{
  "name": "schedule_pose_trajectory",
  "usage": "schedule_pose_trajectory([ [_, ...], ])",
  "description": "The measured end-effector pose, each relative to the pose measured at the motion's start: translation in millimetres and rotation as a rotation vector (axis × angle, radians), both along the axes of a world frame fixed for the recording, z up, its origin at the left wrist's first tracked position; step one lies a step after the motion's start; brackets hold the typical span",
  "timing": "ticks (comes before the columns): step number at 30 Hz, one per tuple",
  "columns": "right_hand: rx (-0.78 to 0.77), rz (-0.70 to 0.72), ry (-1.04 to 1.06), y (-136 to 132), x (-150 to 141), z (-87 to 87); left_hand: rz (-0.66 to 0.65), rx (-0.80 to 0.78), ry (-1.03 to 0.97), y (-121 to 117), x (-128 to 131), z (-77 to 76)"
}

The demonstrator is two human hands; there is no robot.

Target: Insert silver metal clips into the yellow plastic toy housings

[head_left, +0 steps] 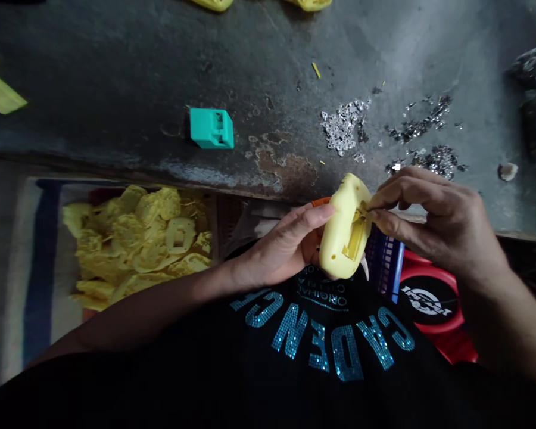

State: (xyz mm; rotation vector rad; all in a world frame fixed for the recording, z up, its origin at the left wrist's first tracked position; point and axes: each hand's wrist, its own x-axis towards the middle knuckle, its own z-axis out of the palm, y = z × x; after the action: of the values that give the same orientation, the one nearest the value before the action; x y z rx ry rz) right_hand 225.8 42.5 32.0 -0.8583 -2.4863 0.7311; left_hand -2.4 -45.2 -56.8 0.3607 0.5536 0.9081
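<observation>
Head view: yellow shell (340, 232) is held off the counter (138, 77), in front of its near edge and above the shirt (295, 369), tilted, with its long slot (356, 237) turned toward the right hand (442, 211). Left hand (288, 244): grip closed around the shell's left side, thumb laid over the face, other fingers mostly hidden beneath. Right hand: thumb and forefinger pinched nearly together at the slot's upper end; cannot tell whether a small part sits between them. Small metal pieces (345, 126) lie scattered on the counter beyond the near edge, more heaps farther right; teal block (212, 128) stands near that edge, well left of them. Below the edge, at left, a pile of yellow parts (138, 244). Handling, judged by look: shell probably moulded plastic, light, fairly stiff, smooth enough to slip a little if held loosely; the rounded outer walls likely give the best hold, as in the left hand. Slot rim looks thinner, perhaps liable to flex or chip under a hard squeeze; best kept free of the holding fingers.
</observation>
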Motion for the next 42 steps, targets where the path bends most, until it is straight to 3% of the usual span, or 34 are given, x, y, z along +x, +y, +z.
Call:
schedule_pose_trajectory([
  [3, 0.002, -0.102, 0.123, -10, 2, -9.6, -0.033, -0.002, -0.047, 0, 1, -2.3],
  [7, 0.049, -0.137, 0.192, -23, 4, -19.6, -0.063, 0.004, -0.061, 0, 1, -5.6],
  [13, 0.225, -0.104, 0.066, -34, 4, -20.1, 0.033, 0.042, 0.03, -5, 4, -2.8],
  [18, 0.257, -0.125, -0.001, -35, -2, -18.0, 0.106, 0.079, 0.154, -11, 4, 3.3],
  [25, 0.172, -0.167, 0.038, -38, -1, -21.5, 0.123, 0.181, 0.08, -16, 2, -3.0],
  [34, 0.148, -0.085, -0.02, -27, -6, -25.9, 0.122, 0.179, 0.148, -15, 3, 6.7],
  [38, -0.021, -0.041, -0.055, -18, -3, -18.1, 0.07, 0.073, 0.175, -12, 1, 1.1],
  [42, -0.095, -0.005, -0.105, -10, 5, -4.6, -0.018, -0.006, 0.093, -7, 3, 0.9],
])
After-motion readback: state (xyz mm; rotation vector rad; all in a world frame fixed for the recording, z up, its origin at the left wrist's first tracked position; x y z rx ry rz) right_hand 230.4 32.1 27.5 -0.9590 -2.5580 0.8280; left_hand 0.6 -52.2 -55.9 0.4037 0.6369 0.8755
